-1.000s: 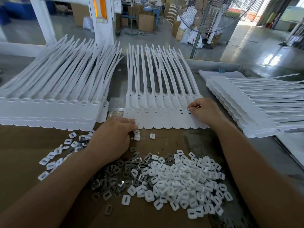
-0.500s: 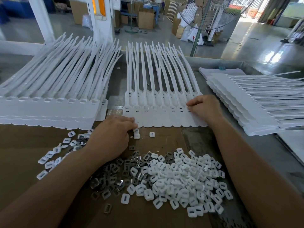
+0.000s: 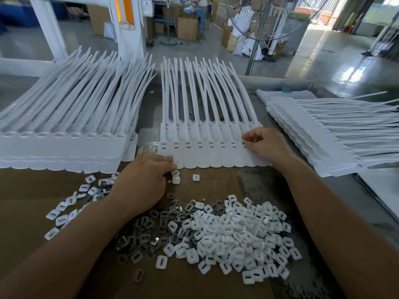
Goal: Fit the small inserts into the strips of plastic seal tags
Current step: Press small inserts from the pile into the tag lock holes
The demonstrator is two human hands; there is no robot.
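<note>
**Head view.** A strip of seal tags (image 3: 212, 157) is laid flat across the middle of the tabletop (image 3: 336, 197). Its flat ends are turned toward the person and its long tails fan away. Its near edge rests on a sheet of cardboard (image 3: 28, 190).

The left hand (image 3: 142, 182) is held knuckles up at the near left corner of the strip, with its fingers bent down. The fingertips meet the strip's edge just above two loose inserts (image 3: 176, 177). The grip is hidden under the hand, so it cannot be told whether anything is pinched.

The right hand (image 3: 266, 143) is set on the right end of the strip. Its fingers are curled, and the thumb and forefinger are brought close together over the slotted part of the last tags. Whether an insert is held in that grip cannot be told.

A single insert (image 3: 195, 177) lies apart on the cardboard, between the hands. A large pile of white inserts (image 3: 239, 236) is heaped on the cardboard between the forearms. Dark metal clips (image 3: 149, 228) are mixed in along the pile's left side. A smaller scatter of inserts (image 3: 64, 212) is seen left of the left forearm.

A tall stack of strips (image 3: 64, 147) is placed at the left of the tabletop. Another stack (image 3: 323, 134) is placed at the right, with its tails pointing right. A standing fan (image 3: 251, 59) is seen on the floor beyond the tabletop.
</note>
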